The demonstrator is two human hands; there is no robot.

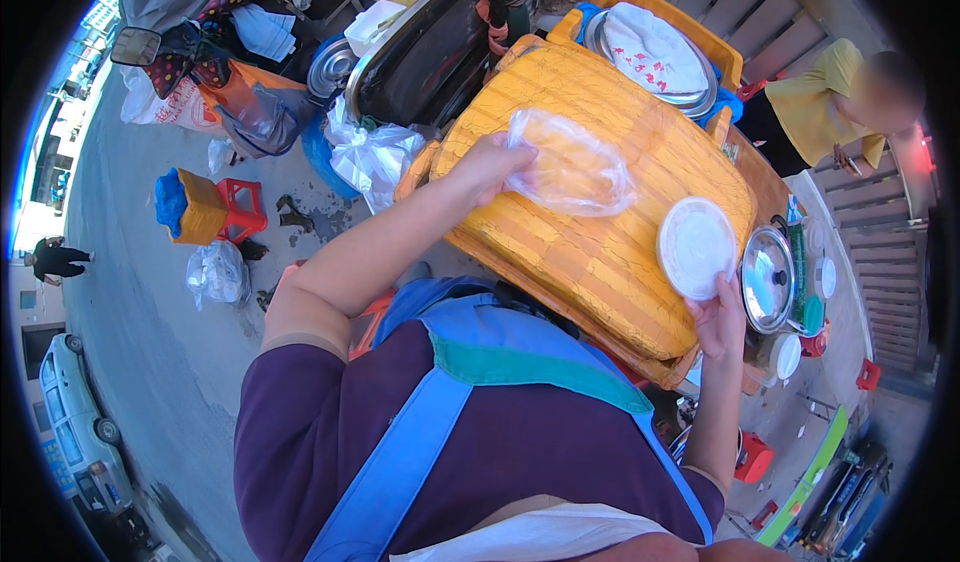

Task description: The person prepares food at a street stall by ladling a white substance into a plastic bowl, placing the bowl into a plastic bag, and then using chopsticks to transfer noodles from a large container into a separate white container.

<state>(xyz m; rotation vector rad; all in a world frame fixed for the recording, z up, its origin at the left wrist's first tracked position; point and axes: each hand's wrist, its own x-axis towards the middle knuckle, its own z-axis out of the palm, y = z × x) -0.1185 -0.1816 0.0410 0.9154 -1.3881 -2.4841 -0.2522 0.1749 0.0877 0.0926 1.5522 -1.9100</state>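
Note:
My left hand (504, 163) pinches the near-left edge of a clear thin plastic bag (574, 172), which spreads over a yellow tape-wrapped box lid (540, 89). To the right, my right hand (718, 318) grips the rim of a round plastic container with a translucent white lid (696, 248), fingers at its lower edge. The container is apart from the bag and over the lid's right part; whether it rests on the lid I cannot tell. Just right of my right hand is a steel pot with a glass lid (767, 278).
Beyond the yellow lid is a steel pot covered by a white cloth (649, 48). White plastic bags (373, 153) lie left of it. A red stool (241, 209) stands on the ground at left. Jars (786, 355) crowd the right side. A person in yellow (814, 104) stands at far right.

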